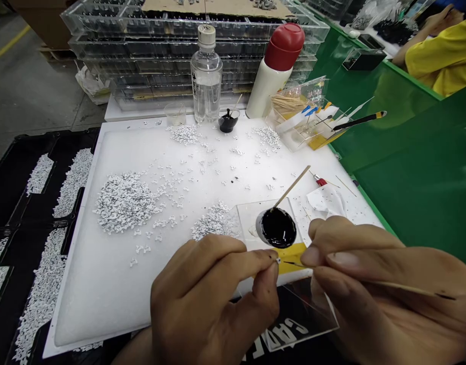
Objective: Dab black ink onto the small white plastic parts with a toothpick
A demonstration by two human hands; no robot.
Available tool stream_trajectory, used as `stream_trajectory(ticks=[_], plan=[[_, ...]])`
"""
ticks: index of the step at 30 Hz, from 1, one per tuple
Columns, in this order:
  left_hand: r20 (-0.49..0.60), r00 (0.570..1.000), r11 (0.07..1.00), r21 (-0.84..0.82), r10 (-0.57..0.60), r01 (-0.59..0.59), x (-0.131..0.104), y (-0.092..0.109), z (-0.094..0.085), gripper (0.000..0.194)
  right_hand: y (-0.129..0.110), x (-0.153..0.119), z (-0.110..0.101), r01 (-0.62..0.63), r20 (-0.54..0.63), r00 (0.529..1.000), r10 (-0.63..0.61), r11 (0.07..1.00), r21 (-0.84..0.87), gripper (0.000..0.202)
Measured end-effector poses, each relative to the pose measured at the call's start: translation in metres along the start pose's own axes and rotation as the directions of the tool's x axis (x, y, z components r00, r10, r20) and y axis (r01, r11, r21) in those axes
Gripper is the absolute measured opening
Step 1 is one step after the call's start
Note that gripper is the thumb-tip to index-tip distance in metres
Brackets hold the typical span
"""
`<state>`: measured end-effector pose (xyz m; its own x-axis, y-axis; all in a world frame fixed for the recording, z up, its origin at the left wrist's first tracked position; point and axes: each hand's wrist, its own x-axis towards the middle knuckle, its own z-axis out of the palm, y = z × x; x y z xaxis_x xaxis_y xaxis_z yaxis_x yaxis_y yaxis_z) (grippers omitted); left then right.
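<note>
Between the thumb and forefinger of my left hand (pixel 213 291) is a small white plastic piece (pixel 278 260) with a dark spot. My right hand (pixel 385 289) grips a thin wooden stick (pixel 403 288) with a fine dark tip, which points at the piece from close by; I cannot tell whether they touch. Just beyond my fingers, a small cup of black paint (pixel 279 228) stands on a clear acrylic plate (pixel 246 215), and another wooden stick (pixel 291 186) leans in it. Yellow tape (pixel 293 252) lies across the plate. My left fingers partly hide a pile of white pieces (pixel 212 220).
A larger pile of white pieces (pixel 124 203) lies left on the white board (pixel 103 284). Behind stand a clear bottle (pixel 206 76), a red-capped flask (pixel 271 76), a small dark cup (pixel 228 121) and stacked trays (pixel 152 66). Right are a tissue (pixel 327 200) and green partition (pixel 419 167); beyond it, a person's yellow sleeve (pixel 438 56).
</note>
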<state>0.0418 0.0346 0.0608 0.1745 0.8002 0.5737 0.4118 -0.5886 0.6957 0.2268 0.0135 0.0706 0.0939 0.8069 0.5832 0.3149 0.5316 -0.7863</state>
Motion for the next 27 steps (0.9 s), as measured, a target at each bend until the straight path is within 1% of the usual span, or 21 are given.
stream_trajectory(ticks=[2, 5, 8, 13, 20, 24, 26, 27], plan=[[0.029, 0.999, 1.000, 0.004, -0.025, 0.025, 0.001, 0.002, -0.002, 0.013, -0.001, 0.001, 0.002, 0.013, 0.006, 1.000, -0.013, 0.999, 0.051, 0.031], [0.031, 0.999, 1.000, 0.003, -0.030, 0.030, 0.002, 0.004, -0.005, 0.014, -0.002, 0.006, 0.005, 0.029, -0.006, 1.000, -0.028, 0.996, 0.082, 0.037], [0.031, 0.999, 0.999, 0.001, -0.035, 0.035, 0.002, 0.005, -0.005, 0.014, -0.003, 0.011, 0.005, 0.050, -0.018, 0.999, -0.048, 0.996, 0.072, 0.040], [0.030, 0.999, 0.999, -0.004, -0.037, 0.037, 0.002, 0.004, -0.005, 0.014, -0.003, 0.011, 0.000, 0.050, 0.036, 0.998, -0.051, 0.998, 0.028, 0.032], [0.031, 0.999, 0.999, 0.000, -0.036, 0.036, 0.000, 0.004, -0.005, 0.013, -0.004, 0.008, 0.001, 0.045, 0.001, 0.999, -0.045, 0.998, 0.041, 0.033], [0.030, 0.999, 0.999, -0.005, -0.040, 0.040, -0.001, 0.003, -0.004, 0.014, -0.001, 0.005, 0.000, 0.049, 0.027, 0.998, -0.051, 0.997, 0.061, 0.032], [0.037, 0.998, 0.999, 0.001, -0.047, 0.047, -0.001, 0.003, -0.004, 0.014, -0.001, 0.006, 0.000, 0.059, 0.049, 0.997, -0.061, 0.997, 0.040, 0.031], [0.039, 0.998, 0.999, -0.001, -0.046, 0.046, 0.000, 0.003, -0.004, 0.014, -0.001, 0.007, 0.001, 0.061, 0.041, 0.997, -0.062, 0.998, 0.032, 0.032]])
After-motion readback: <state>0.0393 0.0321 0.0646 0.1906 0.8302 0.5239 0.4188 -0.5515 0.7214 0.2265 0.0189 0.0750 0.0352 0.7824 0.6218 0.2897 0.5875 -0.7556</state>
